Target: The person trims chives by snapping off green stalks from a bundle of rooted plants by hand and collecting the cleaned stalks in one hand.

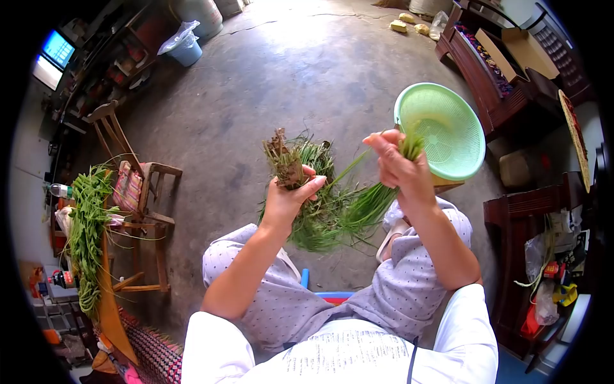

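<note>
My left hand (pixel 291 198) is closed around a bunch of chives (pixel 286 161) with brown, soiled ends pointing up. Long thin green leaves hang below it. Closed on a second, cleaner bunch of chives (pixel 373 208) is my right hand (pixel 406 169), with pale green ends sticking up past the fingers and leaves trailing down to the left. Between and beyond my hands, a loose pile of green and dry stalks (pixel 316 157) lies on the floor. A light green plastic colander (pixel 470 160) stands just beyond my right hand, with a few green strands seen against its near side.
A wooden chair (pixel 163 169) stands left, near a wooden surface heaped with leafy greens (pixel 93 205). Farther off is a blue bucket (pixel 185 51) with a plastic liner. Dark wooden furniture (pixel 473 83) lines the right side. Several yellowish lumps (pixel 398 26) lie on the far floor.
</note>
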Available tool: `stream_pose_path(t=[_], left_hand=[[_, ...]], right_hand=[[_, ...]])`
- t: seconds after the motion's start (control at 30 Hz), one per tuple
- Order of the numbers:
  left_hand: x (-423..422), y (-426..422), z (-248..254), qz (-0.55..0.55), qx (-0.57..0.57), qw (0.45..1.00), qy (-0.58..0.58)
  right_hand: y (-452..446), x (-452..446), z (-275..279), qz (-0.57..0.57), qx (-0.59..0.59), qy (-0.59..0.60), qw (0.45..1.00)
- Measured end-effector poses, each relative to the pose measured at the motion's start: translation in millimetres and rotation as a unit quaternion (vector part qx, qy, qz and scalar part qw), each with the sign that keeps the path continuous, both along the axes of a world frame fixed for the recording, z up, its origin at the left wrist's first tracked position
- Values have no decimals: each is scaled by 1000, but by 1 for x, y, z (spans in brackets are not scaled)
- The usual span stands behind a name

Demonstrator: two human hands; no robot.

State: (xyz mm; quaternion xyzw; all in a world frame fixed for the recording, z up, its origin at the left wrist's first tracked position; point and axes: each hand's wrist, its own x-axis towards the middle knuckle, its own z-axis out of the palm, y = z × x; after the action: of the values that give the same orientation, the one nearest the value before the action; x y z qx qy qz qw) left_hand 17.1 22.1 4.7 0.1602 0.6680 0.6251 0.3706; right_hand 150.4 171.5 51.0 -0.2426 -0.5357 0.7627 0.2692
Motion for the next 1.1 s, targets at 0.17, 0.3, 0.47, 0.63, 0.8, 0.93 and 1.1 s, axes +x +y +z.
stream_pose_path(t=[0.17,0.3,0.47,0.63,0.8,0.93,1.1], left_hand=[[-12,-12,-32,-41,-46,998,-8],[-10,-11,-27,28,19,998,-46],[10,-11,13,-59,105,988,-95],[24,-11,29,-85,122,985,-89],[20,-13,33,-54,119,988,-78],[22,-16,32,-42,112,990,-78],[19,-20,31,-56,90,993,-56]], right_hand=[[11,13,10,23,1,38,999],[7,14,7,26,5,23,999],[-14,6,4,91,-21,-18,995],[-20,3,-1,134,-52,-45,989],[-19,0,-4,133,59,-20,989],[-20,2,-1,149,184,-70,969],[-17,4,6,83,252,-79,961]])
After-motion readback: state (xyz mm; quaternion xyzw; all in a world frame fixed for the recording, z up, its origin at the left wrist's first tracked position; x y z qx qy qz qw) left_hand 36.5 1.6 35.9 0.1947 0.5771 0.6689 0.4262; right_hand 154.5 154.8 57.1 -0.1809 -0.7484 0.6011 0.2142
